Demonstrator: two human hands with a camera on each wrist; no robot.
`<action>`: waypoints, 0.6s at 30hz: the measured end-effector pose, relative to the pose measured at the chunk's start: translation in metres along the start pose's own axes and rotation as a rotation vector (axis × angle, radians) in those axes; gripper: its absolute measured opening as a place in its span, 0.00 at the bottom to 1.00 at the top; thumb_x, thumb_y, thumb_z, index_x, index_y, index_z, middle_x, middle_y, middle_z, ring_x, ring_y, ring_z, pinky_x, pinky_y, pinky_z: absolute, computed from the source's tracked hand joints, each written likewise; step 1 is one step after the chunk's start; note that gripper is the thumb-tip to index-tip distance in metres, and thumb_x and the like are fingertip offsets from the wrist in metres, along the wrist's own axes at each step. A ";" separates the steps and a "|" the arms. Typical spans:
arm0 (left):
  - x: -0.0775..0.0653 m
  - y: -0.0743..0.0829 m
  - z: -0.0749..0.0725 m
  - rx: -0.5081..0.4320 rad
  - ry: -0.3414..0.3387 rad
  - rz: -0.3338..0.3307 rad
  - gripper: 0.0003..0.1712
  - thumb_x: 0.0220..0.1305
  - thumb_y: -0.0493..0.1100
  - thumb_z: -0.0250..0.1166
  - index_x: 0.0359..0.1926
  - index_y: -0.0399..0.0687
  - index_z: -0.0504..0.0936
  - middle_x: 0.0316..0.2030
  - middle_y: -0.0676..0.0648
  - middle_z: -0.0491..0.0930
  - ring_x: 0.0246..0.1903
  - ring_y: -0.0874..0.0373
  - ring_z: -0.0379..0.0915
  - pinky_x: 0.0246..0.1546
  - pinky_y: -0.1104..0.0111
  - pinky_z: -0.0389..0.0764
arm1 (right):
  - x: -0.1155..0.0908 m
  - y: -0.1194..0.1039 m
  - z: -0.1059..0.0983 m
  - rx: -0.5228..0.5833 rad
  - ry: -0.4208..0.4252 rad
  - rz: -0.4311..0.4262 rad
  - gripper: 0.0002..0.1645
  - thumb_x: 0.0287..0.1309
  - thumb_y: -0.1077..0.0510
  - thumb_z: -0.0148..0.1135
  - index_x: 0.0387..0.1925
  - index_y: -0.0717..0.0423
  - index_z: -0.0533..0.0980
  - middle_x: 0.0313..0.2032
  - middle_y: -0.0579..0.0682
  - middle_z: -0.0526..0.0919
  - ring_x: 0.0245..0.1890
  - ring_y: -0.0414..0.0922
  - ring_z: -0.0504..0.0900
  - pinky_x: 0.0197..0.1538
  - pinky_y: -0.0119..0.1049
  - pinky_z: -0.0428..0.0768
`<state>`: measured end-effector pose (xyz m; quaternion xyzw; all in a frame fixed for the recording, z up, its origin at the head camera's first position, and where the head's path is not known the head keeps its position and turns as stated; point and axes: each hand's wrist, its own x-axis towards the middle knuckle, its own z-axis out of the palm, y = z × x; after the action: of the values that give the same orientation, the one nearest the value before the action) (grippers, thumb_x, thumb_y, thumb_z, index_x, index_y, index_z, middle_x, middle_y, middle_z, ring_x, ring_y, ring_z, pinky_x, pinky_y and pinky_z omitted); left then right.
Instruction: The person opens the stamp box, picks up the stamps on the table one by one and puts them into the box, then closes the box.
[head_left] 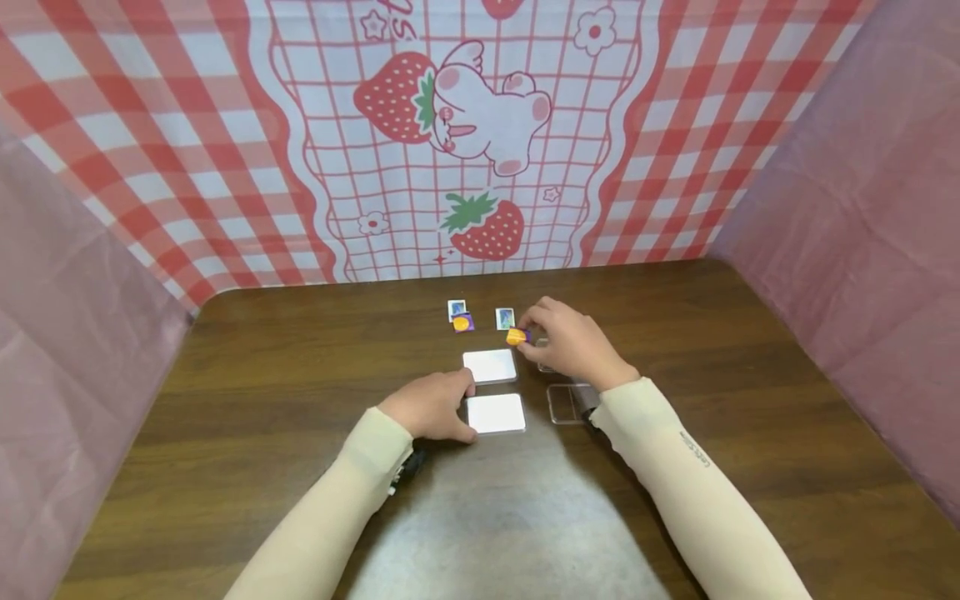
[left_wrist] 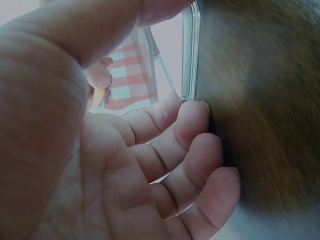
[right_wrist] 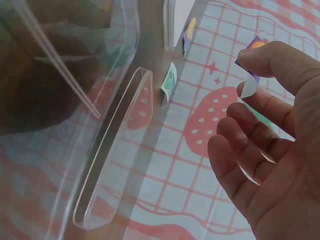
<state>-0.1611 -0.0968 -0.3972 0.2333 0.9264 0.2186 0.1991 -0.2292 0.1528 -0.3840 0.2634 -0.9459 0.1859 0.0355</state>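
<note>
head view: near the surface's [head_left: 300,350] far edge, a serrated packet [head_left: 516,337], presumably light and pliant, is suitably edge-pinched by the right grip [head_left: 570,337]; the left grip [head_left: 431,406] is spread, apparently unladen.

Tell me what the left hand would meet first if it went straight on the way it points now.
Most likely the nearer white box, lying right in front of the left hand. They're so close that I can't tell whether they already touch.
</note>
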 end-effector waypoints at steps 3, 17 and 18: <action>-0.001 0.000 0.000 0.002 -0.001 -0.001 0.29 0.55 0.53 0.79 0.50 0.48 0.75 0.32 0.51 0.78 0.31 0.55 0.73 0.37 0.61 0.75 | -0.006 0.000 0.000 0.004 0.015 -0.005 0.15 0.60 0.51 0.74 0.45 0.52 0.82 0.46 0.49 0.81 0.45 0.49 0.83 0.43 0.45 0.82; 0.002 -0.002 0.001 -0.003 -0.006 -0.002 0.30 0.55 0.54 0.79 0.50 0.48 0.75 0.32 0.51 0.78 0.31 0.56 0.72 0.36 0.62 0.74 | -0.014 -0.005 0.004 0.002 0.034 -0.050 0.15 0.58 0.51 0.75 0.44 0.51 0.83 0.44 0.47 0.81 0.39 0.48 0.81 0.39 0.44 0.80; 0.002 -0.002 0.000 -0.002 -0.005 -0.003 0.30 0.55 0.54 0.79 0.50 0.48 0.75 0.32 0.51 0.78 0.32 0.56 0.72 0.37 0.62 0.74 | -0.014 -0.006 0.005 -0.003 0.027 -0.055 0.15 0.59 0.51 0.75 0.45 0.51 0.83 0.44 0.47 0.81 0.39 0.47 0.81 0.39 0.44 0.80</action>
<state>-0.1634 -0.0972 -0.3989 0.2323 0.9260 0.2188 0.2020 -0.2136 0.1530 -0.3884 0.2867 -0.9381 0.1868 0.0537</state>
